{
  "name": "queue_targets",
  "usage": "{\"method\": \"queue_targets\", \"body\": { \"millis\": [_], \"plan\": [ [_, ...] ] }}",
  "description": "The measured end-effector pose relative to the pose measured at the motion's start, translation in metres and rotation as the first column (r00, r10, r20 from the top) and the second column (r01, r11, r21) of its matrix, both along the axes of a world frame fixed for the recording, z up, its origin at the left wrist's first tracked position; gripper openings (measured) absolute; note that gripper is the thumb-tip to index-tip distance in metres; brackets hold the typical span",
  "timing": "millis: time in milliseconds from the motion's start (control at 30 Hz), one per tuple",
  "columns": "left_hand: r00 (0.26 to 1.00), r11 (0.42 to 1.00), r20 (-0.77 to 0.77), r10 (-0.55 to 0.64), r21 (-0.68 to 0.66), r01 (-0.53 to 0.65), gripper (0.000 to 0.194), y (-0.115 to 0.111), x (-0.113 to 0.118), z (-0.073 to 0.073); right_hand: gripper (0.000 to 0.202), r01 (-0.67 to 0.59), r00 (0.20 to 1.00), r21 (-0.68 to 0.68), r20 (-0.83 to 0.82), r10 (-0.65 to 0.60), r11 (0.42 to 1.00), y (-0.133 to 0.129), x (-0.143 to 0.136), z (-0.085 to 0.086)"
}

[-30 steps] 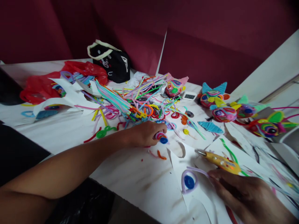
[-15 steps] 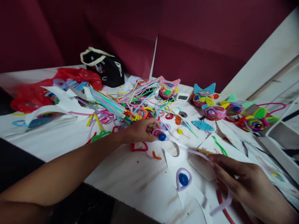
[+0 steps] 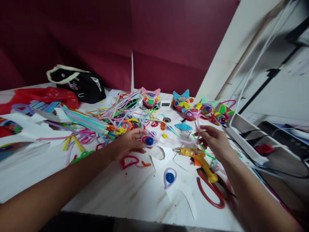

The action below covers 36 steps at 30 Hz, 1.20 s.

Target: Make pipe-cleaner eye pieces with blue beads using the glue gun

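Left hand: our fingers (image 3: 129, 143) pinch the blue-centred eye (image 3: 149, 141) by its left edge; can't tell if it clears the table (image 3: 106, 196).
Right hand: our fingertips (image 3: 200, 132) pinch the lilac pipe cleaner (image 3: 187, 141).
Pipe cleaner: bends at the right grip, then its long axis runs roughly crosswise, leftward toward the eye. Right hand nearer; can't tell if the far end touches the eye.
Eye from right grip: left and slightly lower, well apart.
Glue gun: yellow glue gun (image 3: 196, 156) just below our right hand, nozzle pointing left.
Second eye: second eye (image 3: 170, 178) on white paper (image 3: 180, 196), between our forearms.
Scissors: red scissors handles (image 3: 210, 196) beside the glue gun.
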<state>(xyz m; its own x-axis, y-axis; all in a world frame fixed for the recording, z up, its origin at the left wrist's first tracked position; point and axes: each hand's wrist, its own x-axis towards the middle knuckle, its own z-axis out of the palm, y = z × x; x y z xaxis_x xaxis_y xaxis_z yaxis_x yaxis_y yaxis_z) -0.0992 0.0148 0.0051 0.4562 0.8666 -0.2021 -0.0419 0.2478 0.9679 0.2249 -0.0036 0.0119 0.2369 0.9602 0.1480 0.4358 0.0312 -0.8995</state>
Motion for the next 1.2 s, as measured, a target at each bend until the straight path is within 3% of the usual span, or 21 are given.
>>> {"method": "queue_targets", "body": {
  "millis": [100,200,267,367,500,667,900,1100,1200],
  "plan": [
    [0.999,1.000,-0.031,-0.029,0.006,0.029,0.051,-0.001,0.004,0.006,0.055,0.017,0.990,-0.013,0.138,-0.016,1.000,-0.003,0.011,-0.001],
    [0.998,0.999,-0.030,-0.050,0.007,0.050,0.049,-0.004,0.008,0.013,0.037,0.011,0.947,-0.029,0.322,-0.001,1.000,-0.020,0.022,0.002],
    [0.998,0.998,-0.022,-0.060,0.002,0.060,0.049,-0.006,0.012,0.016,0.025,-0.012,0.897,-0.040,0.442,0.029,0.999,-0.035,0.029,0.003],
    [0.997,0.997,-0.003,-0.075,-0.015,0.075,0.052,-0.011,0.020,0.019,0.027,-0.079,0.785,-0.146,0.601,0.152,0.986,-0.055,0.033,0.001],
    [0.994,0.995,0.043,-0.097,-0.026,0.099,0.051,-0.016,0.034,0.018,0.037,-0.090,0.713,-0.332,0.636,0.294,0.939,-0.067,0.029,-0.009],
    [0.996,0.999,0.075,-0.042,0.021,0.041,0.051,-0.021,0.052,0.013,0.035,-0.014,0.649,-0.383,0.700,0.300,0.924,-0.065,0.021,-0.012],
    [0.994,1.000,0.107,-0.008,-0.014,0.010,0.044,-0.022,0.060,-0.003,0.031,-0.179,0.785,-0.419,0.485,0.386,0.890,-0.061,0.026,-0.012],
    [0.987,0.996,0.160,-0.034,-0.077,0.047,0.038,-0.022,0.055,-0.011,0.037,-0.195,0.943,-0.460,0.154,0.294,0.867,-0.058,0.031,-0.021],
    [0.980,0.993,0.199,-0.026,-0.111,0.048,0.031,-0.022,0.052,-0.012,0.039,-0.163,0.970,-0.403,0.099,0.220,0.901,-0.058,0.031,-0.016]
  ]
}}
